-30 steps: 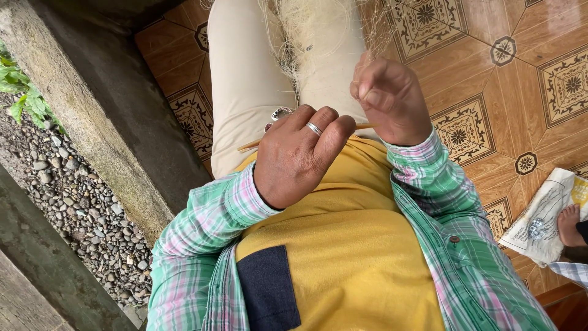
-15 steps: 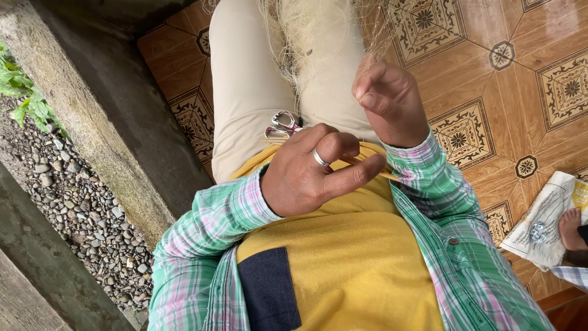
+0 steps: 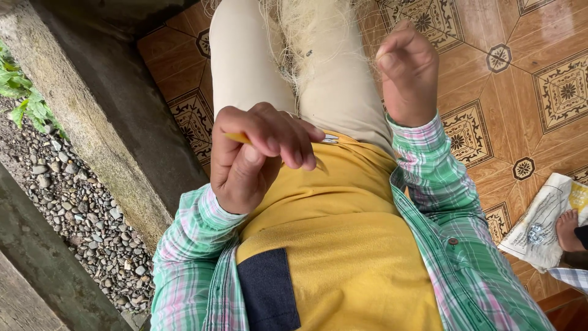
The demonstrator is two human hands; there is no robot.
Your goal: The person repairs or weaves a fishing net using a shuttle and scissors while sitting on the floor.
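Note:
A pale, fine-stranded net (image 3: 309, 34) lies bunched over my lap on beige trousers (image 3: 245, 67). My left hand (image 3: 257, 156) hovers above my yellow shirt (image 3: 343, 245), palm turned toward me, fingers curled around a thin yellow tool (image 3: 237, 138). A small metal piece (image 3: 331, 139) shows just past its fingertips, lying at the shirt's hem. My right hand (image 3: 407, 70) is raised beside the net, thumb and fingers pinched together on fine strands that I can barely make out.
Patterned brown floor tiles (image 3: 539, 92) spread to the right. A mossy concrete curb (image 3: 92, 122) and a gravel strip (image 3: 79, 214) run along the left. At the right edge another person's bare foot (image 3: 569, 230) rests by a printed white sack (image 3: 539, 220).
My left hand has lifted off the lap and turned over, its fingers now curled around the yellow tool. My right hand has stayed raised with its fingers pinched.

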